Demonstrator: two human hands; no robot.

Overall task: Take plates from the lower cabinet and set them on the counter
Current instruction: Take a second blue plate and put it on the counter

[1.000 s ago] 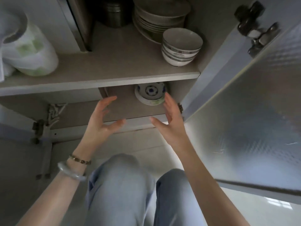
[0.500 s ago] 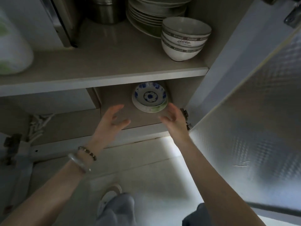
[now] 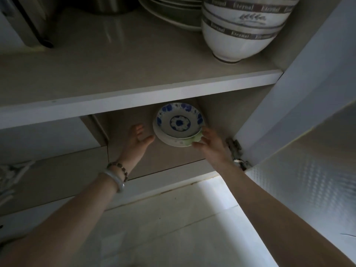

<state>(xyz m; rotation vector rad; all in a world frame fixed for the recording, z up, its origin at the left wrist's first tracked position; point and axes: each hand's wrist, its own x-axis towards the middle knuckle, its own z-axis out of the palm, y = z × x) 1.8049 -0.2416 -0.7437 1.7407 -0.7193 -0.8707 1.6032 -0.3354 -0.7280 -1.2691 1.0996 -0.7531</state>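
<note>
Right hand (image 3: 210, 145) advanced, touching plates (image 3: 179, 123), left hand (image 3: 134, 143) beside

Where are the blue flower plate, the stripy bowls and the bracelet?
blue flower plate (image 3: 180, 123), head view, on its blue middle flower.
stripy bowls (image 3: 237, 45), head view, on the bottom bowl's white side.
bracelet (image 3: 116, 181), head view, on the pale bangle at the left wrist.

The small round blue-patterned white plate (image 3: 178, 122) looks like glossy glazed ceramic, as do the stacked white bowls with grey bands (image 3: 242, 27). The beige laminate shelf (image 3: 119, 70) is smooth with a faint sheen. The pale cabinet door (image 3: 308, 182) carries a finely embossed, shiny texture.
</note>
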